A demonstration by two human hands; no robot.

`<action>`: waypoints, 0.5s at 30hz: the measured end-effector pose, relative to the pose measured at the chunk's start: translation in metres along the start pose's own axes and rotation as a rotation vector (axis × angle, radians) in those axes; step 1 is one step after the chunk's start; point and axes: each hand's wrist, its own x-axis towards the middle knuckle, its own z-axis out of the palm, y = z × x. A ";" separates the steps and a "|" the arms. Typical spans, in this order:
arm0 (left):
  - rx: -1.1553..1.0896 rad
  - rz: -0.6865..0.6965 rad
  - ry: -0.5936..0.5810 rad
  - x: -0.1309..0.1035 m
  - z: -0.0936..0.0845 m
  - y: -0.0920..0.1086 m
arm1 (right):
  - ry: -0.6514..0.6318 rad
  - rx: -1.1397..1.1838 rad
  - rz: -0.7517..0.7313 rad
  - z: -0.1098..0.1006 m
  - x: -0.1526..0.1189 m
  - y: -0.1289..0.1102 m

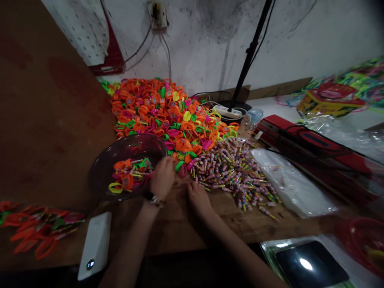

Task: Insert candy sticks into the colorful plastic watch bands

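Observation:
My left hand (163, 178), with a bracelet at the wrist, reaches over the right rim of a dark plastic bowl (100, 170); its fingers are blurred and mostly hidden. In the bowl lie bright plastic toy watches (127, 182) and several small wrapped rolls (139, 175). My right hand (198, 196) rests low on the wooden table (171, 236), at the left edge of a heap of small printed rolls (231, 172). Its fingers are bunched together, and whatever they hold is hidden. Behind both hands rises a large heap of orange, green, pink and yellow toy watches (156, 108).
A brown board (54, 104) stands at left, above more toys (39, 232) and a white power bank (95, 244). At right are clear plastic bags (294, 182), a red sealing machine (312, 144), a dark-screened device (312, 264) and a red basin (360, 244). A power strip (227, 111) lies behind.

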 end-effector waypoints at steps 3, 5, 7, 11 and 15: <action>-0.064 -0.128 -0.037 0.024 0.058 0.014 | 0.027 0.010 0.020 0.007 -0.008 0.002; -0.088 -0.204 -0.011 0.034 0.079 0.014 | 0.052 0.050 0.024 0.008 -0.013 0.006; -0.140 -0.220 0.003 0.037 0.084 0.009 | 0.081 0.117 0.014 0.005 -0.017 0.012; -0.274 -0.131 0.013 0.015 0.072 0.009 | 0.182 0.453 0.029 -0.012 -0.023 0.023; -0.524 -0.014 0.036 -0.026 0.050 0.028 | 0.151 1.370 0.158 -0.047 -0.027 0.029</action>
